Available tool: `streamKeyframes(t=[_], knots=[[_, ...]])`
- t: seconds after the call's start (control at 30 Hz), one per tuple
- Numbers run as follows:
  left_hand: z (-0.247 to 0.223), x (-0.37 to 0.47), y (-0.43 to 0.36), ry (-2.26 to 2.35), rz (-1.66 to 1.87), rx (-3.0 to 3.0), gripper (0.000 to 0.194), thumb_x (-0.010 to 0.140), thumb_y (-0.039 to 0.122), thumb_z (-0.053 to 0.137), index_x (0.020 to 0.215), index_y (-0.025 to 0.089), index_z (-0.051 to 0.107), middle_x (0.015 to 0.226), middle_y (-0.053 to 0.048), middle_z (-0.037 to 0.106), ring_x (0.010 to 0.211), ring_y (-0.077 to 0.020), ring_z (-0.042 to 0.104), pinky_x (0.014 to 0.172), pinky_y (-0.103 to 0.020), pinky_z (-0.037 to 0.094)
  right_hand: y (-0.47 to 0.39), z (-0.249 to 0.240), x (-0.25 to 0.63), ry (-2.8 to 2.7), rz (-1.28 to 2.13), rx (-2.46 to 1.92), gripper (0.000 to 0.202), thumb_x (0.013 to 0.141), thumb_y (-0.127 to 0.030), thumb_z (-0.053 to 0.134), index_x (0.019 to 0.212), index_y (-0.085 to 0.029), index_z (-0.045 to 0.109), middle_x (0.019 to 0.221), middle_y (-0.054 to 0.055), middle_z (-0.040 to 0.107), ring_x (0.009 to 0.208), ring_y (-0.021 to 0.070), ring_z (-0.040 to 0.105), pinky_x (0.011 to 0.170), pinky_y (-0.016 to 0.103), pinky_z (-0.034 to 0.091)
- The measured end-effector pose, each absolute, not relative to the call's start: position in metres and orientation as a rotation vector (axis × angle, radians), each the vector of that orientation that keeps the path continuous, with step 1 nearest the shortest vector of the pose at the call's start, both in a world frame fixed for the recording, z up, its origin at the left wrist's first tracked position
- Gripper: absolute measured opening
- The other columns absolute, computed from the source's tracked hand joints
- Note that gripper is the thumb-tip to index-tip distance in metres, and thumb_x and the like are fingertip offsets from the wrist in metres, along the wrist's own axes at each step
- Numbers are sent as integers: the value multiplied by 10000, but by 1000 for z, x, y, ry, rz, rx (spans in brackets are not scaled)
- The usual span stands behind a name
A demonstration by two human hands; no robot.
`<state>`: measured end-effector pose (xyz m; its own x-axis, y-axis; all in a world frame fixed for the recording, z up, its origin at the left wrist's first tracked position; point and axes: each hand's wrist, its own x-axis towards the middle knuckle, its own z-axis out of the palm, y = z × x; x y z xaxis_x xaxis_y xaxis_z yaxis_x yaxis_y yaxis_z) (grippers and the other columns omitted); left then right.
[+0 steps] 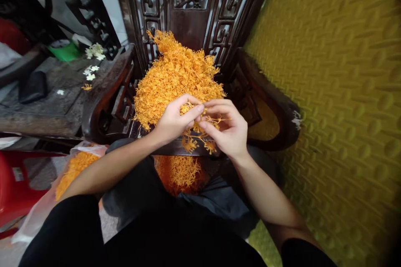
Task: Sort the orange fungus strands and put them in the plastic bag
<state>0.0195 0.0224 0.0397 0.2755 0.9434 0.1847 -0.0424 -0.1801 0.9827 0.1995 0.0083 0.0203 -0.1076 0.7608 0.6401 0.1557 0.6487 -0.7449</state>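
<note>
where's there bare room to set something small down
Bare wood shows on the side table between the black case and the chair's left armrest, around one white blossom. The chair seat is crowded by the orange pile, with the left hand and right hand in front.

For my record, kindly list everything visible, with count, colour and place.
carved chair: one, brown, ahead
sprig pile: one, orange, on chair
sprigs: several, orange, between fingers
lower heap: one, orange, below chair
bag: one, whitish, lower left
stool: one, red, left
wooden surface: one, brown, left
container: one, green, left
flat object: one, black, left
blossoms: several, white, left
textured sheet: one, yellow, right
shirt: one, black, bottom
left hand: one, bare, centre
right hand: one, bare, centre
</note>
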Motion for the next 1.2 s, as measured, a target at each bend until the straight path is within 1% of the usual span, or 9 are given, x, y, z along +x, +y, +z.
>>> streamKeyframes(t=[0.23,0.37,0.47,0.6,0.7,0.8,0.93,1.03,1.2], knots=[[42,24,11,1114,1318,1932,169,976,305,645,855,188,646,807,2,701,763,-117,631,750,-273,513,0,38,204,-1750,634,-1043,98,891,-285,800,914,-198,763,858,19,773,739,157,702,704,303,537],[53,8,31,1076,1623,1785,246,988,390,655,833,219,572,689,38,596,588,-93,539,572,-269,442,-6,44,216,-1894,629,-1071,66,925,-222,722,898,-188,772,899,44,779,811,185,718,761,327,532],[62,-22,62,1003,2106,1313,381,982,535,625,822,251,427,657,65,529,430,-64,340,408,-261,220,-5,39,226,-1754,748,-1192,96,900,-267,740,860,-179,749,830,45,756,724,174,687,669,308,514],[53,-35,74,995,1807,1412,385,937,499,710,904,239,428,880,22,729,419,-27,391,414,-229,244,1,34,237,-1428,1018,-1177,299,864,-457,798,922,-182,696,716,15,689,544,122,592,506,256,449],[44,-20,58,949,1374,1633,312,908,447,751,1000,221,557,818,6,731,437,-57,464,438,-242,324,6,35,239,-1423,1080,-1116,346,853,-493,812,931,-192,662,685,-4,654,539,114,579,513,250,454],[47,-6,44,1010,1057,1921,301,937,484,702,991,188,703,859,-34,749,676,-132,651,631,-274,481,6,33,236,-1520,1073,-1110,313,884,-473,784,933,-190,659,763,9,670,592,117,600,556,260,475],[51,4,35,951,749,2215,321,898,493,755,1029,201,751,917,-18,762,855,-172,696,819,-303,509,6,26,230,-1689,998,-1118,253,931,-436,727,957,-190,670,795,17,675,609,125,590,560,267,457],[49,4,36,960,823,2247,259,957,441,690,875,195,705,834,-4,729,777,-145,658,759,-290,486,5,23,230,-1766,974,-1114,199,951,-381,692,930,-187,659,778,13,656,626,123,564,579,265,440],[48,-19,58,1173,1493,1710,350,978,512,630,794,233,526,652,37,587,495,-100,457,504,-269,347,4,18,234,-1754,1033,-1185,171,932,-340,689,894,-176,658,732,5,636,599,110,521,550,252,398]])
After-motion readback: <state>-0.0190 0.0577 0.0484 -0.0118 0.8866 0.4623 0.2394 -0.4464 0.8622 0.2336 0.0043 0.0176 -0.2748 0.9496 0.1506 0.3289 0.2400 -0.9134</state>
